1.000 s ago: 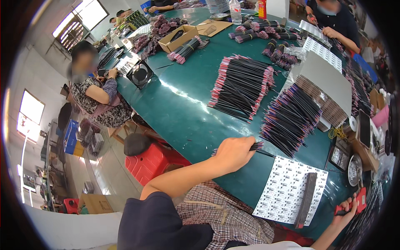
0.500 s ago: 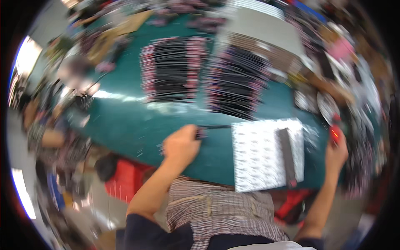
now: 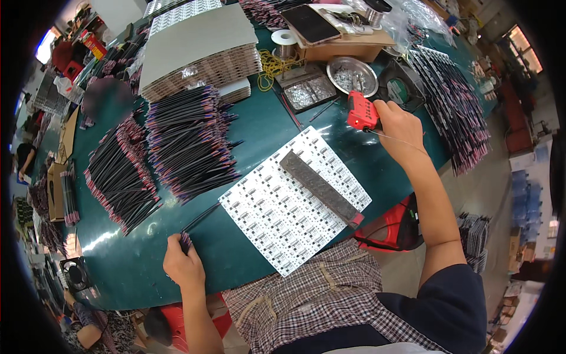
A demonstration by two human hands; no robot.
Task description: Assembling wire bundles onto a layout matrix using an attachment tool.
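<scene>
My left hand [image 3: 184,264] is closed round several thin black wires [image 3: 201,217]. Their pinkish ends show at my fist, and their other ends reach the left corner of a white sheet of small circuit boards [image 3: 253,212]. A dark flat bar [image 3: 321,187] lies slantwise across that sheet. Farther right, my right hand [image 3: 402,131] grips a red soldering gun [image 3: 361,110] with a small red light lit. The gun is held up at the near edge of a round metal dish [image 3: 336,69]; its tip is hard to make out. A thin wire trails from the gun past my wrist.
Bundles of black wires [image 3: 191,141] lie at the left, with more wires [image 3: 454,112] at the right. Stacked board panels [image 3: 200,47] stand behind. A wire spool [image 3: 285,39], a shallow tray [image 3: 309,92] and a phone [image 3: 311,23] on a box [image 3: 348,50] sit at the back.
The view has swung right and become sharper. My right hand has brought the soldering gun farther over the table, to the round dish. My left hand still holds the wires beside the sheet.
</scene>
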